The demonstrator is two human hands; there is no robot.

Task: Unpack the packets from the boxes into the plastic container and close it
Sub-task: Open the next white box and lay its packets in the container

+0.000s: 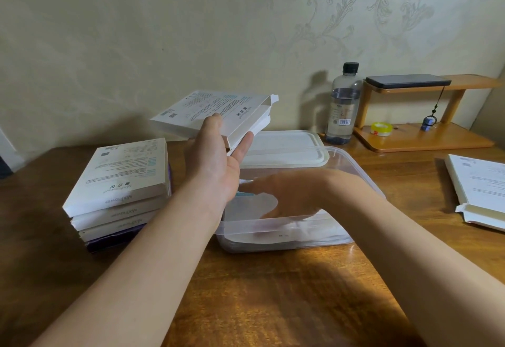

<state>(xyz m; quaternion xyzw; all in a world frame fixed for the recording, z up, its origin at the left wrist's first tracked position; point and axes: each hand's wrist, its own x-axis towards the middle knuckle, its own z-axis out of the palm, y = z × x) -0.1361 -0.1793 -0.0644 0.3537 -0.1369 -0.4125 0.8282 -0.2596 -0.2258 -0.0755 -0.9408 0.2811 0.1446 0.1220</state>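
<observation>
Above wooden table (273, 292), left hand (216, 166) grips opened white box (218, 111); right hand (287, 191) blurred, unreadable.

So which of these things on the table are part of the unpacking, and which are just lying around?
Part of the job: held box in the left hand; right hand inside the plastic container; packets; lid; stack of boxes; opened box far right.
Just lying about: water bottle; wooden shelf; phone; tape roll.
</observation>
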